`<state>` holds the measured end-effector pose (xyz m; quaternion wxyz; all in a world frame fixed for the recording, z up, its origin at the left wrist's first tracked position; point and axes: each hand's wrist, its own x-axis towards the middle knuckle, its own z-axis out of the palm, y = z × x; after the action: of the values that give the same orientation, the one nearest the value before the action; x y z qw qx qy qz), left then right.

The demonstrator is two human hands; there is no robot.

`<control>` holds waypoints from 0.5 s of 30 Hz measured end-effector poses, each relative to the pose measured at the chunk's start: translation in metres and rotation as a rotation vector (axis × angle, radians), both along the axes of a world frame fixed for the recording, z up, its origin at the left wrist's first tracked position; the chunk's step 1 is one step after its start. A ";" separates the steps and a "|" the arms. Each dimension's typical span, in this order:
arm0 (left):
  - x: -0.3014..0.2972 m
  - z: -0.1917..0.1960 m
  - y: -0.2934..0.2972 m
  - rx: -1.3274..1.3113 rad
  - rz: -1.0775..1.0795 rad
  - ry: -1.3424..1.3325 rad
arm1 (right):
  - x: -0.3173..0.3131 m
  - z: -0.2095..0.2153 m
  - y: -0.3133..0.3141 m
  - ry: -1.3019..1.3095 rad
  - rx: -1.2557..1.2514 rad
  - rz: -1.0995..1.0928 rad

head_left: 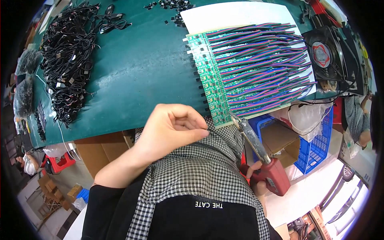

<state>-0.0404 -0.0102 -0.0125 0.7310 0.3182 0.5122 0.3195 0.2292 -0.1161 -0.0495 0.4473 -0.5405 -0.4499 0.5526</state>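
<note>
My right hand (259, 182) is wrapped round the red handle of a soldering gun (274, 176), largely hidden behind it. The gun's long metal barrel slants up and left, its tip close to the near edge of a green circuit board panel (214, 92). Rows of flat four-colour wires (264, 68) run rightward from the panel, and small black connectors line its left edge. My left hand (170, 126) hovers over the front of the table, left of the panel's near corner. Its fingers are curled with thumb and fingertips closed together; what they hold, if anything, I cannot make out.
A heap of black cables (70, 60) covers the left of the green table (132, 72). Small black connectors (178, 8) lie at the far edge. White board (236, 14) lies under the panel. A black fan (322, 54) stands right; a blue crate (316, 154) sits below.
</note>
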 end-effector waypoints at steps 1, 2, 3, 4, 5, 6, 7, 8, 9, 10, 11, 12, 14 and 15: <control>0.003 0.002 -0.001 -0.029 -0.008 -0.007 | 0.003 0.000 -0.001 -0.001 -0.001 -0.001; 0.006 0.000 -0.003 -0.030 -0.008 -0.008 | 0.008 -0.002 -0.003 -0.141 0.011 0.068; 0.009 -0.004 -0.005 -0.036 0.015 -0.013 | 0.011 -0.003 -0.004 -0.280 0.022 0.135; 0.012 -0.006 -0.007 -0.042 0.039 -0.017 | 0.012 -0.003 -0.005 -0.280 0.020 0.133; 0.014 -0.005 -0.007 -0.028 0.061 0.004 | 0.013 -0.002 -0.005 -0.377 0.033 0.162; 0.018 -0.005 -0.008 -0.029 0.058 0.004 | 0.013 -0.002 -0.005 -0.473 0.045 0.190; 0.021 -0.005 -0.009 -0.006 0.121 0.005 | 0.013 -0.002 -0.007 -0.472 0.043 0.188; 0.023 -0.005 -0.011 0.018 0.185 0.006 | 0.011 -0.003 -0.009 -0.491 0.039 0.169; 0.024 -0.007 -0.012 0.017 0.185 0.007 | 0.010 -0.004 -0.012 -0.511 0.035 0.150; 0.024 -0.009 -0.013 0.061 0.174 0.047 | 0.014 -0.008 -0.020 -0.515 0.033 0.148; 0.024 -0.010 -0.014 0.105 0.163 0.087 | 0.021 -0.018 -0.030 -0.510 0.026 0.081; 0.025 -0.010 -0.015 0.103 0.162 0.089 | 0.021 -0.020 -0.032 -0.500 0.019 0.015; 0.025 -0.008 -0.016 0.163 0.151 0.141 | 0.025 -0.016 -0.030 -0.500 -0.008 0.101; 0.024 -0.009 -0.017 0.162 0.151 0.142 | 0.025 -0.013 -0.027 -0.501 -0.034 0.188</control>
<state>-0.0160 -0.0271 -0.0214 0.6387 0.3586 0.5576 0.3906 0.2542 -0.1434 -0.0625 0.2595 -0.6239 -0.5853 0.4481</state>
